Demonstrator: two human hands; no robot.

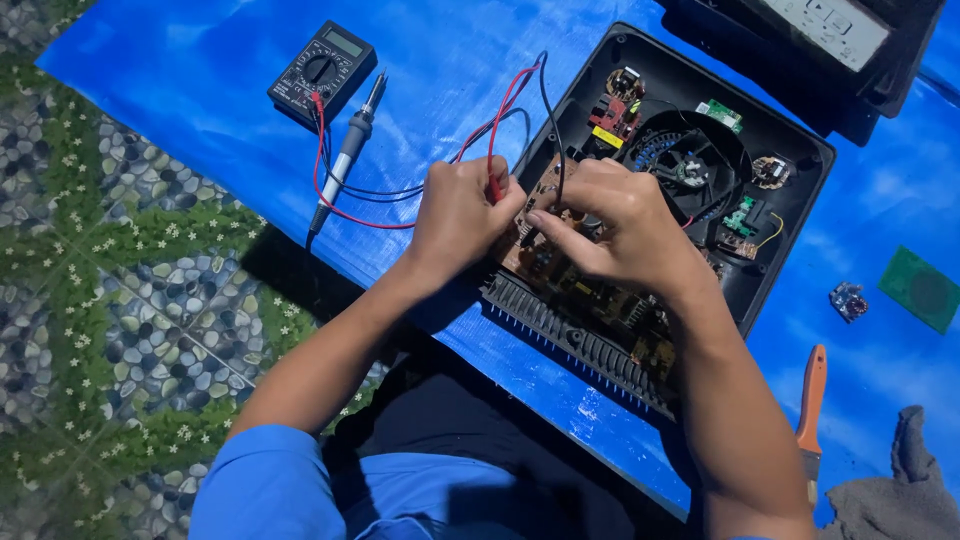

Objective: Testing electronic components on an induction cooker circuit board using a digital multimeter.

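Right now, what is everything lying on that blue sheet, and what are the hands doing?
Multimeter: one, black, top left of the blue sheet.
Red probe: one, lead runs back to the meter, held in the left hand.
Black probe: one, held in the right hand.
Soldering iron: one, grey and black, beside the meter.
Open appliance case: one, black, centre right, with a fan inside.
Circuit board: one, brown, under both hands.
Heat sink: one, black, finned, at the board's near edge.
Small green board: one, far right.
Orange-handled tool: one, lower right.
Grey cloth: one, bottom right corner.
Left hand: pinching the red probe.
Right hand: pinching the black probe on the board.
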